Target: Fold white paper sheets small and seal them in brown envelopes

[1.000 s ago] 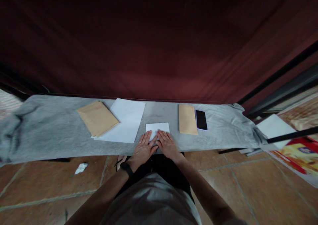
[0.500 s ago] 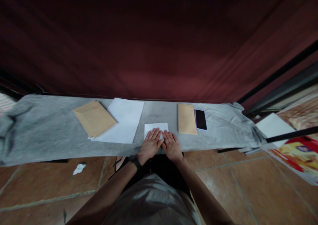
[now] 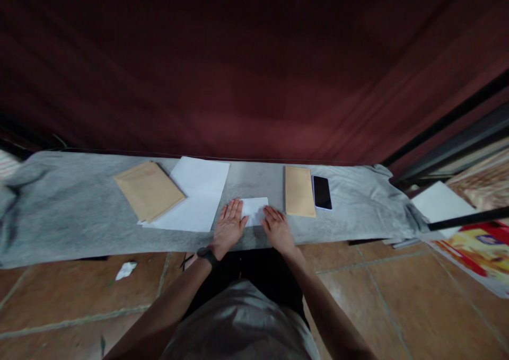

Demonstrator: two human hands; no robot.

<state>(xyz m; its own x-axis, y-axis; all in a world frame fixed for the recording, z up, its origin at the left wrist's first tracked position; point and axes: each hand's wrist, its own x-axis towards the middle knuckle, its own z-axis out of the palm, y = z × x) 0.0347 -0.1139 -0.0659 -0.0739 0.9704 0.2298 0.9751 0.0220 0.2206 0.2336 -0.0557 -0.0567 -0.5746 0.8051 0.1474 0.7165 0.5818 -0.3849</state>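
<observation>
A small white folded paper lies flat on the grey cloth at the near edge of the table, between my two hands. My left hand, with a dark band on its wrist, rests flat over the paper's left end, fingers stretched forward. At the right end of the paper is my right hand, palm down with its fingers extended; its fingertips touch or lie close by the paper's edge. Parts of the paper are hidden under the left hand.
Left of my hands, brown envelopes overlap large white sheets. To the right lie another brown envelope and a phone. A dark red curtain hangs behind the cloth-covered table. Crumpled white paper is on the tiled floor.
My hands have moved apart, the left one leftward and the right one slightly rightward. More of the small white paper's middle now shows between them.
</observation>
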